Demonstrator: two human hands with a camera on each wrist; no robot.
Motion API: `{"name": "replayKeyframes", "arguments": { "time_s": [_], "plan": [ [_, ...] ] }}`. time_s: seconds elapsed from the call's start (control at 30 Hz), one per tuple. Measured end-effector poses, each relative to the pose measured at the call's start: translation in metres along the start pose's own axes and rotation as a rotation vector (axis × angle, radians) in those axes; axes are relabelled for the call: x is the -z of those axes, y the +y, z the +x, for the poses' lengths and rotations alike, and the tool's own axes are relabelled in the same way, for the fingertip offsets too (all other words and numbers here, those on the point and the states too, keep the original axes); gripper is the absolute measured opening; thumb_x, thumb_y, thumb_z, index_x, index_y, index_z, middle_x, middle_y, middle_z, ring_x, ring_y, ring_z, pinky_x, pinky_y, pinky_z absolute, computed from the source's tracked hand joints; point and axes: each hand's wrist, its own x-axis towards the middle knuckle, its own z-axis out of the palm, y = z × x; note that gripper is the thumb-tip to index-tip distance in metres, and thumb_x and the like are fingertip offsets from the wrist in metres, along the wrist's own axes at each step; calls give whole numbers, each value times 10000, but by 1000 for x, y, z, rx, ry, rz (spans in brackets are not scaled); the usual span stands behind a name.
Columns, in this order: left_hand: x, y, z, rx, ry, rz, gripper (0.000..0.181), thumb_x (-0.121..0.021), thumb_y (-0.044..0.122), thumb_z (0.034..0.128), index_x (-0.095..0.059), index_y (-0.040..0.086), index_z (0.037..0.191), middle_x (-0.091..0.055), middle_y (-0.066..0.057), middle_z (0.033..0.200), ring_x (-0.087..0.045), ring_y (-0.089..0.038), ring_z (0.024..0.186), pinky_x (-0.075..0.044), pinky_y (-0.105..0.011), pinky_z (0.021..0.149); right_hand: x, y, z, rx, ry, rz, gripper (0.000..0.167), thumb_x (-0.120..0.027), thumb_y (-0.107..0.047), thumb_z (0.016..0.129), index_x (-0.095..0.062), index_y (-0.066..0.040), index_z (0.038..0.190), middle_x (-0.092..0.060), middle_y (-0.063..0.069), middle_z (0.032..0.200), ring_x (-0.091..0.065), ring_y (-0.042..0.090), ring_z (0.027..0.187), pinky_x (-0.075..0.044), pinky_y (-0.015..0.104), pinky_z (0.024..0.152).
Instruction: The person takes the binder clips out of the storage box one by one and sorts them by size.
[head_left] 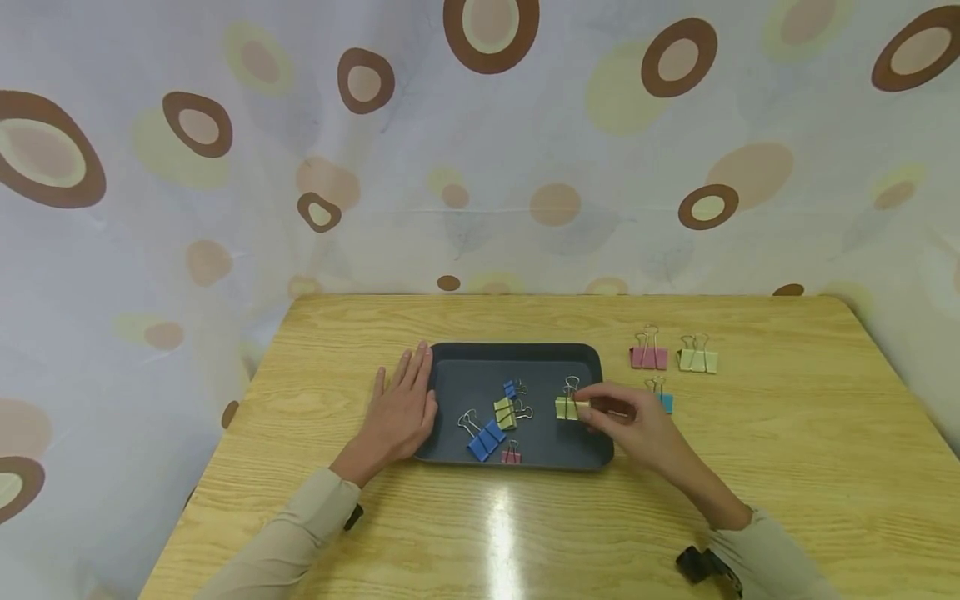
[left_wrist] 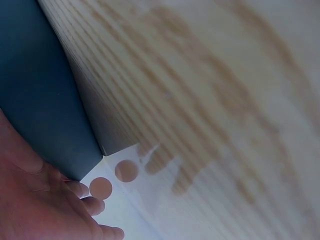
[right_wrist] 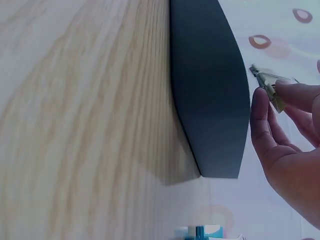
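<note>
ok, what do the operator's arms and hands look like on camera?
Left hand and right hand: bare, no gloves. Left sleeve and right sleeve: both long, plain beige. A small black piece shows by the left cuff; a larger black device by the right. No markings legible.

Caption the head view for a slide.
The right hand pinches a yellow binder clip above a dark tray holding four more clips; the left hand rests at the tray's edge.
</note>
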Motion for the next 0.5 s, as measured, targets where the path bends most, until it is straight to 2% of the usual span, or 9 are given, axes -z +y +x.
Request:
{"name": "replayKeyframes", "arguments": {
  "time_s": [0.13, 0.27, 0.5],
  "plan": [
    [2, 0, 0, 6, -14, 3, 638, -332, 262, 1101, -95, 27, 1644, -81, -112, 1718, -114, -330, 1569, -141, -651, 1197, 9, 1, -4, 49, 22, 13, 218, -660, 29, 973, -723, 13, 1181, -702, 195, 1141, -745, 300, 871, -611, 358, 760],
    [1, 0, 1, 5, -9, 13, 645, -343, 270, 1099, -104, 20, 1642, -82, -116, 1717, -132, -340, 1566, -147, -654, 1195, 19, 3, -8, 65, 86, 15, 224, -674, 59, 952, -729, 20, 1165, -715, 200, 1108, -751, 250, 875, -609, 375, 756],
    [-2, 0, 2, 4, 16, 18, 653, -357, 281, 1094, -122, 17, 1642, -99, -117, 1716, -142, -340, 1564, -140, -653, 1196, 45, 1, -18, 20, 186, -35, 220, -690, 25, 955, -718, 65, 1170, -738, 106, 1124, -732, 125, 925, -578, 240, 806]
  ]
}}
